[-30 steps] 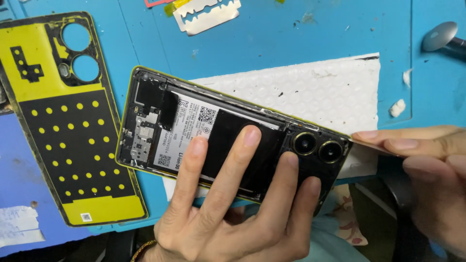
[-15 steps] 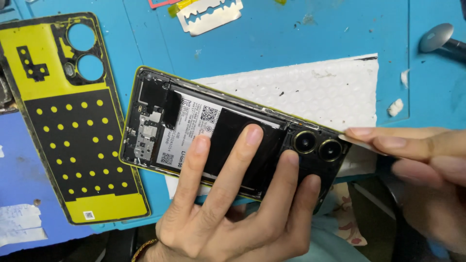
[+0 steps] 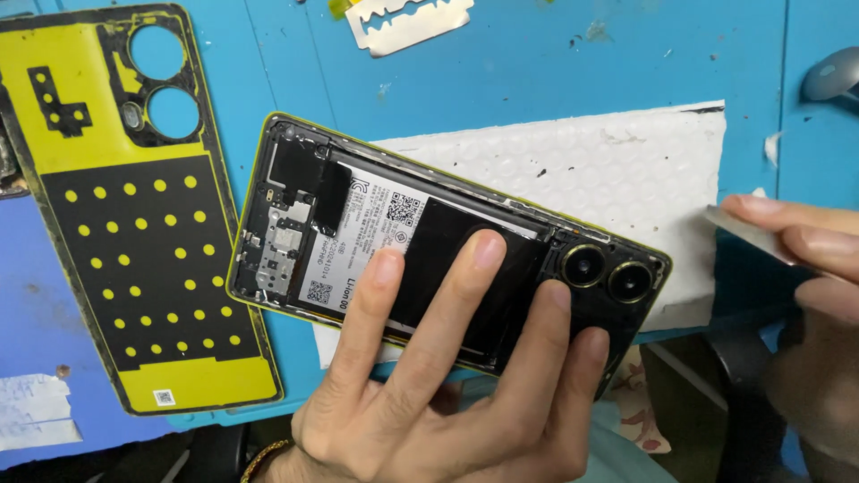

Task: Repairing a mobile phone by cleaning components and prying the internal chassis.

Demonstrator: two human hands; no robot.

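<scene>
An opened phone (image 3: 340, 224) with its back cover off lies tilted across a white bubble-wrap sheet (image 3: 608, 170) on the blue mat. Its battery, circuit board and two camera lenses (image 3: 608, 273) are exposed. My left hand (image 3: 447, 376) presses flat on the battery with the fingers spread, holding the phone down. My right hand (image 3: 805, 268) is at the right edge, just beyond the camera end, pinching a thin flat pick (image 3: 747, 234) between thumb and forefinger. The pick's tip is apart from the phone.
The removed back cover (image 3: 134, 215), yellow and black with dotted adhesive, lies inside-up at the left. A razor blade (image 3: 407, 18) sits at the top centre. A grey metal tool (image 3: 832, 76) shows at the top right. A scrap of white tape (image 3: 31, 411) lies at the lower left.
My right hand with the pick has drawn back to the right, away from the phone's camera corner. My left hand stays pressed on the battery.
</scene>
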